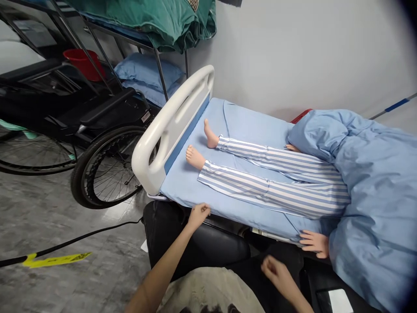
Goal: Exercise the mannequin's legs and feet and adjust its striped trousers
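Observation:
My left hand (199,215) is at the near side of the bed, close to the mattress edge, with its fingers curled in and nothing visible in them. Lower right, my right hand (274,270) hovers over black surfaces, fingers loosely closed and seemingly holding nothing. In front of both lies a manikin in blue-and-white striped trousers (280,174) on a light blue sheet (250,117). Its bare feet (195,157) point toward the white footboard (172,102). A bunched blue quilt (374,174) hides its upper body. One manikin hand (315,243) hangs over the near bed edge.
A black wheelchair (107,167) stands left of the footboard. Behind it are a red bucket (84,65), blue pillows (150,71) and a rack draped with green cloth (146,21). A black cable with a yellow tag (58,260) crosses the floor side. A black padded seat (218,243) adjoins the bed.

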Demonstrator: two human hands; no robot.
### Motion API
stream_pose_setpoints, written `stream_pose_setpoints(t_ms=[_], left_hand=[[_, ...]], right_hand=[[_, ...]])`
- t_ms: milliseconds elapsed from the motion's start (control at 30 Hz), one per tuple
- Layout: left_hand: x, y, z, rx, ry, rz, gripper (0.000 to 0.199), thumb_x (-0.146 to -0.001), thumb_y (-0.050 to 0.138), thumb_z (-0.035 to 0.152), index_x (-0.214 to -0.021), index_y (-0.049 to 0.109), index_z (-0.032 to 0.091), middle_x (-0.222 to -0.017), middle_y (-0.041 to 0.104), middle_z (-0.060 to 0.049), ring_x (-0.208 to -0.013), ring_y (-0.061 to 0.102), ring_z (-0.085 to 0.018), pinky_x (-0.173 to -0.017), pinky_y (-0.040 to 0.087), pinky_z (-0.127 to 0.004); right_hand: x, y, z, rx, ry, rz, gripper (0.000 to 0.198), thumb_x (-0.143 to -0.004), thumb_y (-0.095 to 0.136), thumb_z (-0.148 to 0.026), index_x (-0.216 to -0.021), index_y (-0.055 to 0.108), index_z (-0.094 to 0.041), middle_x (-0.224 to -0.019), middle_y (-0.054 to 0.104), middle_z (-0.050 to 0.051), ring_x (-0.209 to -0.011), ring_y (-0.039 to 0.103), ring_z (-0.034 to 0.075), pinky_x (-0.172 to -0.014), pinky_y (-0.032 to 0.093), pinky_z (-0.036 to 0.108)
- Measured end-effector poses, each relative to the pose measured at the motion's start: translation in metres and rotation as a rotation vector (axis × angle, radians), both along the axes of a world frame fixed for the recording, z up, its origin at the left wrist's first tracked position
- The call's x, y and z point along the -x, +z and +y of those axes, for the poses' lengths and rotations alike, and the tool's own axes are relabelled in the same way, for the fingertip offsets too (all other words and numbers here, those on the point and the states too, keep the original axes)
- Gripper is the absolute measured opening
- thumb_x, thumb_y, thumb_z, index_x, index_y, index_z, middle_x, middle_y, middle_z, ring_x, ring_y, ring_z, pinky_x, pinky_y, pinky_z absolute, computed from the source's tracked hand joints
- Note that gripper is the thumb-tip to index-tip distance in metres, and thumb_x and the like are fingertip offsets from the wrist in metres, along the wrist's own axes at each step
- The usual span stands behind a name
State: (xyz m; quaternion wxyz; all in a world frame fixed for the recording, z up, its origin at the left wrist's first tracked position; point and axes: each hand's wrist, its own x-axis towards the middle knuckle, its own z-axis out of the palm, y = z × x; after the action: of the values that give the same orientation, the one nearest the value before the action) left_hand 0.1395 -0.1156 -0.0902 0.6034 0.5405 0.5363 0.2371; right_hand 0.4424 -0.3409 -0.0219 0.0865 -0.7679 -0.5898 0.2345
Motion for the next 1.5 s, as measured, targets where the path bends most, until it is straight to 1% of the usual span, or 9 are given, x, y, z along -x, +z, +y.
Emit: stream_pose_setpoints(t_ms=[133,267,400,600,833,967,1100,1333,1500], left_hand=[[-0.028,0.019,0.041,0.167,0.271,-0.18,0.005,-0.075,0.059,0.02,-0.077,0.061,0.016,-0.063,0.063,-0.002,-0.053,0.056,-0.012,-0.053,0.044,-0.024],[-0.04,0.026,0.062,0.17,0.423,-0.314,0.017,-0.074,0.064,0.014,-0.091,0.062,0.015,-0.079,0.07,-0.006,-0.068,0.065,-0.014,-0.071,0.054,-0.029],[-0.05,0.029,0.08,0.222,0.57,-0.453,0.024,-0.075,0.063,0.009,-0.098,0.06,0.014,-0.098,0.07,-0.009,-0.081,0.069,-0.015,-0.09,0.055,-0.035],[-0.063,0.033,0.104,0.434,0.682,-0.69,0.016,-0.08,0.06,0.011,-0.096,0.059,0.013,-0.098,0.07,-0.011,-0.091,0.071,-0.018,-0.097,0.054,-0.038],[-0.05,0.025,0.078,0.512,0.618,-0.696,0.014,-0.081,0.056,0.015,-0.094,0.059,0.012,-0.099,0.071,-0.016,-0.093,0.071,-0.02,-0.097,0.053,-0.037],[-0.06,0.028,0.081,0.6,0.684,-0.809,0.016,-0.08,0.05,0.014,-0.094,0.056,0.016,-0.106,0.069,-0.013,-0.098,0.069,-0.017,-0.096,0.052,-0.033],[-0.079,0.041,0.108,0.568,0.686,-1.007,0.008,-0.084,0.044,0.022,-0.088,0.051,0.021,-0.1,0.067,-0.007,-0.102,0.065,-0.015,-0.09,0.051,-0.029],[-0.085,0.065,0.127,0.345,0.54,-0.929,0.016,-0.08,0.046,0.037,-0.085,0.046,0.022,-0.086,0.062,-0.007,-0.101,0.058,-0.019,-0.088,0.046,-0.032],[-0.089,0.114,0.121,0.305,0.494,-1.052,0.021,-0.077,0.051,0.037,-0.09,0.048,0.021,-0.089,0.061,-0.006,-0.1,0.057,-0.019,-0.089,0.044,-0.033]], right_hand=[[0.047,0.007,0.123,-0.04,0.081,0.056,0.023,-0.088,0.044,-0.041,-0.094,0.061,-0.026,-0.096,0.069,0.008,-0.093,0.066,0.026,-0.087,0.055,0.04],[0.074,0.033,0.269,-0.24,0.276,-0.141,0.042,-0.09,0.046,-0.035,-0.128,0.053,-0.017,-0.131,0.059,0.014,-0.126,0.05,0.026,-0.11,0.04,0.039],[0.098,0.035,0.335,-0.149,0.325,-0.342,0.068,-0.08,0.064,-0.037,-0.139,0.044,-0.011,-0.138,0.053,0.018,-0.13,0.045,0.03,-0.108,0.039,0.041],[0.106,0.017,0.357,0.137,0.372,-0.471,0.05,-0.083,0.064,-0.041,-0.122,0.05,-0.014,-0.117,0.064,0.017,-0.105,0.063,0.027,-0.087,0.047,0.034],[0.103,0.024,0.361,0.146,0.419,-0.48,0.047,-0.081,0.064,-0.039,-0.12,0.05,-0.015,-0.114,0.065,0.014,-0.101,0.066,0.027,-0.079,0.049,0.033],[0.102,0.035,0.357,0.125,0.401,-0.46,0.049,-0.08,0.066,-0.042,-0.119,0.052,-0.016,-0.113,0.066,0.013,-0.1,0.066,0.028,-0.079,0.05,0.033],[0.101,0.049,0.355,0.108,0.375,-0.446,0.054,-0.077,0.069,-0.043,-0.12,0.052,-0.017,-0.114,0.066,0.013,-0.102,0.066,0.028,-0.081,0.051,0.032],[0.099,0.075,0.343,0.008,0.393,-0.436,0.054,-0.083,0.065,-0.048,-0.122,0.05,-0.013,-0.114,0.067,0.01,-0.101,0.065,0.022,-0.086,0.05,0.03],[0.087,0.115,0.334,-0.107,0.396,-0.421,0.056,-0.085,0.064,-0.049,-0.128,0.048,-0.015,-0.119,0.065,0.011,-0.105,0.064,0.023,-0.089,0.05,0.031]])
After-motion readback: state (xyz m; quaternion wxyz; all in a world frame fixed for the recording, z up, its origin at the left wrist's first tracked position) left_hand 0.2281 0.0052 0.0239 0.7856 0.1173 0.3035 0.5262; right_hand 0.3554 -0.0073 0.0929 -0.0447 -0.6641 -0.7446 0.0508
